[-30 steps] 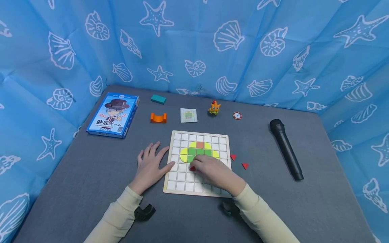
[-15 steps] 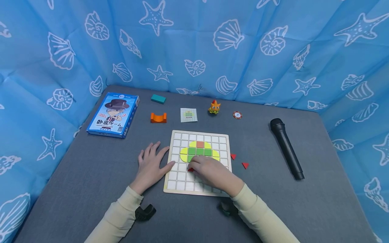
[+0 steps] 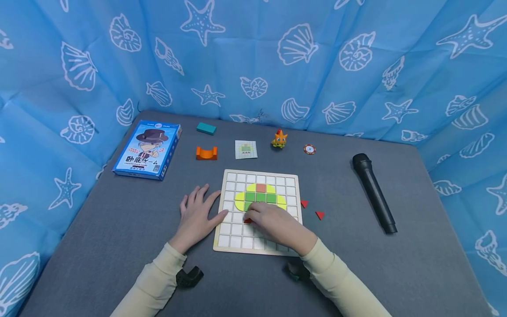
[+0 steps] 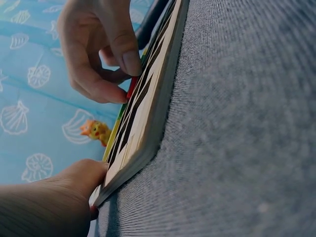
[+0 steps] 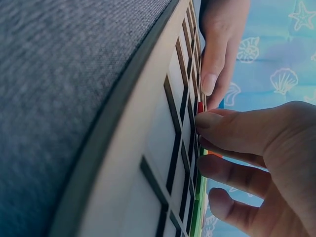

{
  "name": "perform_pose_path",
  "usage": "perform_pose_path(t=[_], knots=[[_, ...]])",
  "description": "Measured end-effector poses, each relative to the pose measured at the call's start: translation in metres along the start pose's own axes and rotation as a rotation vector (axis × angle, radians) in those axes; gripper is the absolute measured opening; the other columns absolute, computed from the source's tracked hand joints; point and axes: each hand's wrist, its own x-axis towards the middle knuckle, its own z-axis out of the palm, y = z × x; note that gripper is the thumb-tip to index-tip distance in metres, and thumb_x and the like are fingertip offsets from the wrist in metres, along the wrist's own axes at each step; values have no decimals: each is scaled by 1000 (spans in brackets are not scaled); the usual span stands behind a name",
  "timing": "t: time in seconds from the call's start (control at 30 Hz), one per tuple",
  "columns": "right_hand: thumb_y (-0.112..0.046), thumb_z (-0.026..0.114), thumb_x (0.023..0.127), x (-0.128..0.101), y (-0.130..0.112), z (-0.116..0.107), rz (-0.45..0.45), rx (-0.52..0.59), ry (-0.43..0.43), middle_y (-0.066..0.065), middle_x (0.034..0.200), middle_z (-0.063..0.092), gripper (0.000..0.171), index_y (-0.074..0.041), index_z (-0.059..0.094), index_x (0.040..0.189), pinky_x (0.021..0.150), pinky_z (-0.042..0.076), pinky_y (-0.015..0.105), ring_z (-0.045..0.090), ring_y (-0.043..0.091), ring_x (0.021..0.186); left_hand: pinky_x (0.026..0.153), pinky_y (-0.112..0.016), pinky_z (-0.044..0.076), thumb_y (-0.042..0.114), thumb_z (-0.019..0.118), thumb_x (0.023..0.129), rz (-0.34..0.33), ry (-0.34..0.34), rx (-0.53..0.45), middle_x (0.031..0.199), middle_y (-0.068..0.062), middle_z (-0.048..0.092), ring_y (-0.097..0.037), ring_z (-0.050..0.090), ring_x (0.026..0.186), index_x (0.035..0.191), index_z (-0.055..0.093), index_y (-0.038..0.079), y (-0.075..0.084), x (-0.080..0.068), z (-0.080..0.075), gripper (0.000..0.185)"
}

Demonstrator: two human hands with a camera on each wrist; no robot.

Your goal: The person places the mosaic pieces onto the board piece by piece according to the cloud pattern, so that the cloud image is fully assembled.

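Observation:
A wooden grid board [image 3: 293, 185] lies on the grey table, with a yellow, green and orange tile pattern [image 3: 260, 196] in its upper middle. My right hand [image 3: 253, 216] rests on the board and pinches a small red piece [image 3: 247, 221] just below the pattern. In the right wrist view the thumb and fingers [image 5: 232, 131] close on the red piece [image 5: 200, 107]. My left hand [image 3: 200, 211] lies flat on the table, its thumb [image 5: 213, 66] touching the board's left edge. Two red triangles [image 3: 303, 203] [image 3: 319, 215] lie just right of the board.
A black microphone [image 3: 374, 193] lies at the right. Along the back are a blue game box [image 3: 148, 149], a teal block [image 3: 206, 128], an orange arch block [image 3: 206, 153], a pattern card [image 3: 246, 149], a small orange toy [image 3: 279, 139] and a chip [image 3: 309, 149]. Blue cloth walls surround the table.
My right hand has shifted slightly left and away on the board with the red piece. The left hand has stayed where it was.

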Motion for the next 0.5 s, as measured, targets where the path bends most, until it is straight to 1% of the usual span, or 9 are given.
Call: perform_pose_path(t=[0.23,0.5], knots=[[-21,71,88,-1,0,-1,5,2,4,-4,103,63,23,-16,68,110,88,51,25,59,8,95,107,-67,6,53,59,89,5,7,-5,153,-19,28,-41,16,142,143,47,17,0,-1,1,65],[-20,70,88,-2,2,0,-1,15,27,-4,103,63,21,-16,69,108,87,51,25,60,8,96,108,-66,6,54,59,89,6,9,2,153,-18,28,-41,16,142,142,47,17,0,0,1,66]])
